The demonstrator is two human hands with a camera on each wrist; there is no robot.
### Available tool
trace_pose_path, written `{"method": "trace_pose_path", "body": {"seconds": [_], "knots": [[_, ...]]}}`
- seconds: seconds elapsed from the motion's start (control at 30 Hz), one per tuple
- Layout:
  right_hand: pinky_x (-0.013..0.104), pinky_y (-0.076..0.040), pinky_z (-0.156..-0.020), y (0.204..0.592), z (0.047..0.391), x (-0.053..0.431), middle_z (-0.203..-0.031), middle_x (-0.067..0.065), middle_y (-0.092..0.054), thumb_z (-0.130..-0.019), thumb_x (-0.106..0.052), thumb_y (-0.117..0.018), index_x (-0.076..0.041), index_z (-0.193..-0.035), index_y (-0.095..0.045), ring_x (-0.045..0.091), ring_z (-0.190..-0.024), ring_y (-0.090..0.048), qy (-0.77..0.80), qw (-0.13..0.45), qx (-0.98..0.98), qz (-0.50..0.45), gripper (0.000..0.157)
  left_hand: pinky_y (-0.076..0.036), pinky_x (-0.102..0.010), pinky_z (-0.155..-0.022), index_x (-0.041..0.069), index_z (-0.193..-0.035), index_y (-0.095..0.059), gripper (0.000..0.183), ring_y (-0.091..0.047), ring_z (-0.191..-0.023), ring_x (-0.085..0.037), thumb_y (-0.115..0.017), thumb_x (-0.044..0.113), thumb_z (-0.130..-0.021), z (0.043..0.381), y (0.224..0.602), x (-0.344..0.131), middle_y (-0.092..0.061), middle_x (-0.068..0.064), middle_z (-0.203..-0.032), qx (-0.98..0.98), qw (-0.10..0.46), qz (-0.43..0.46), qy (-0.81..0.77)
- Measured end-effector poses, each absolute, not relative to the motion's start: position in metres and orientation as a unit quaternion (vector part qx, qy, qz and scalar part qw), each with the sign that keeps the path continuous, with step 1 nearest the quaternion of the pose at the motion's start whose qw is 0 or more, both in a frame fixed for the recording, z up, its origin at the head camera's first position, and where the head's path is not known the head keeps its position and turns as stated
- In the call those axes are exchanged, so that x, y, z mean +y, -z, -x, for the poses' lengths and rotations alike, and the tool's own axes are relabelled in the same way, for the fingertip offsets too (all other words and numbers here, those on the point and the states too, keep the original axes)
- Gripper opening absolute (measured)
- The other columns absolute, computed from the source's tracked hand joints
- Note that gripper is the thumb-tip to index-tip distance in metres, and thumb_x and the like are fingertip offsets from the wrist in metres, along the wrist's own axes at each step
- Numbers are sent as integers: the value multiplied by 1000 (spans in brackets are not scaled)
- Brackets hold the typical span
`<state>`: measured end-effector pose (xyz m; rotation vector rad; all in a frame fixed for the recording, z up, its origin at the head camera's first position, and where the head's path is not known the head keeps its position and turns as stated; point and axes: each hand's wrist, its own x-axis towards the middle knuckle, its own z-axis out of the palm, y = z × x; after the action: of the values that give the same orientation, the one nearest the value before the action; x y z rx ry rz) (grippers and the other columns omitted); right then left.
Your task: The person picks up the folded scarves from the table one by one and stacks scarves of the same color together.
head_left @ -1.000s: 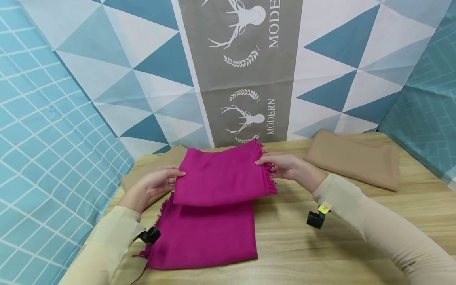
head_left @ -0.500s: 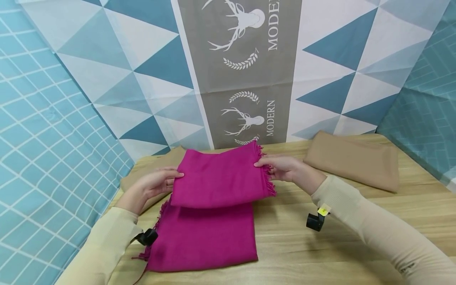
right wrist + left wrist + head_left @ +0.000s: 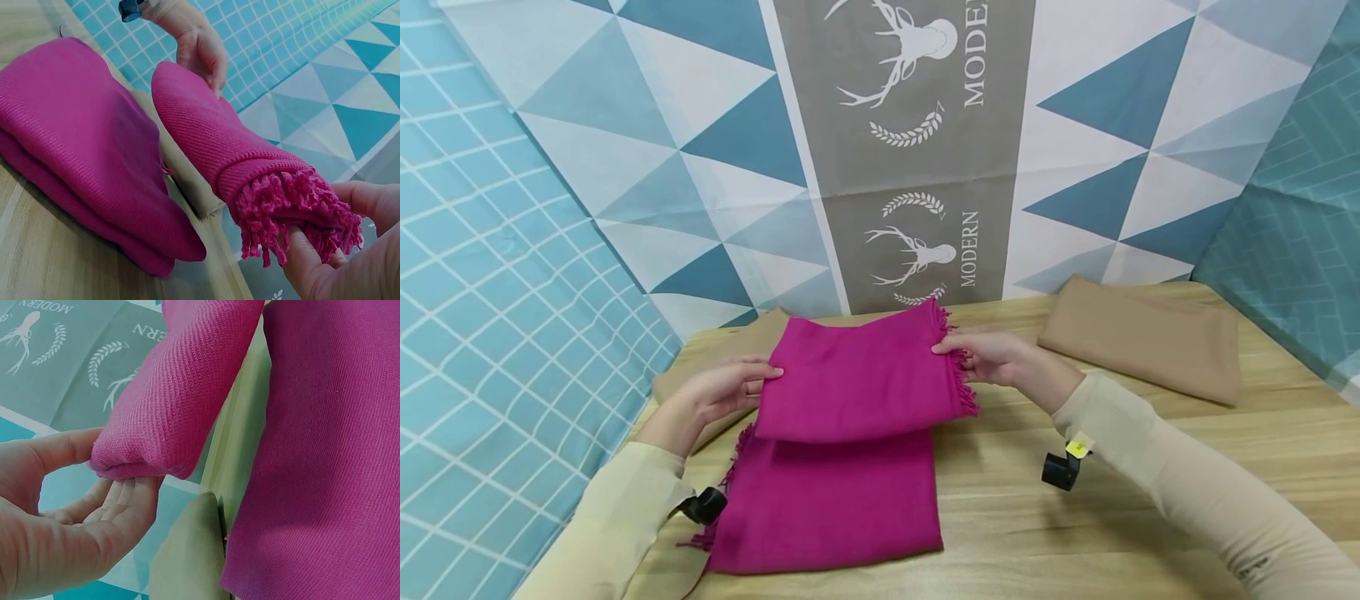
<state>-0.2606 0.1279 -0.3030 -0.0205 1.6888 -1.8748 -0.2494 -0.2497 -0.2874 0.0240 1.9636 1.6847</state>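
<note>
Both hands hold up a folded magenta scarf [image 3: 857, 375] with a fringed right end. My left hand [image 3: 722, 392] pinches its left edge, thumb on top and fingers beneath, as the left wrist view shows at the folded corner [image 3: 150, 431]. At the other end, my right hand [image 3: 988, 358] grips the fringed edge; in the right wrist view the thumb and fingers close round the fringe [image 3: 294, 212]. Below lies a second folded magenta layer [image 3: 827, 508] on the table, its fringe to the left. Whether the two layers join is hidden.
A folded tan cloth [image 3: 1150, 337] lies at the table's back right. Another tan cloth [image 3: 722, 342] is partly behind the left hand. Patterned blue, white and grey sheets [image 3: 917, 175] hang behind and at both sides of the wooden table [image 3: 1015, 508].
The raised scarf has shifted slightly left and down in the head view, both hands moving with it and keeping their grip. The lower layer stays nearly in place.
</note>
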Motion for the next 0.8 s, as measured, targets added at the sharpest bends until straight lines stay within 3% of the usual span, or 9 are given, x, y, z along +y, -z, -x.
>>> {"method": "trace_pose_path", "body": {"seconds": [0.43,0.8], "knots": [[22,-53,-80,300,261,122,-97,-5,-60,-95,-12,-53,-10,-121,-48,12,-89,-59,706,303,640,4,26,-56,-24,-80,8,-115,-46,18,-67,-87,-4,-50,15,-99,249,284,-254,-66,10,-95,736,272,-17,-620],[21,-53,-78,298,260,116,-111,0,-52,-95,-13,-53,-5,-139,-38,16,-100,-52,705,303,641,-7,47,-56,-23,-80,8,-118,-44,23,-68,-87,-4,-51,16,-98,248,281,-258,-67,10,-95,736,269,-10,-621]]}}
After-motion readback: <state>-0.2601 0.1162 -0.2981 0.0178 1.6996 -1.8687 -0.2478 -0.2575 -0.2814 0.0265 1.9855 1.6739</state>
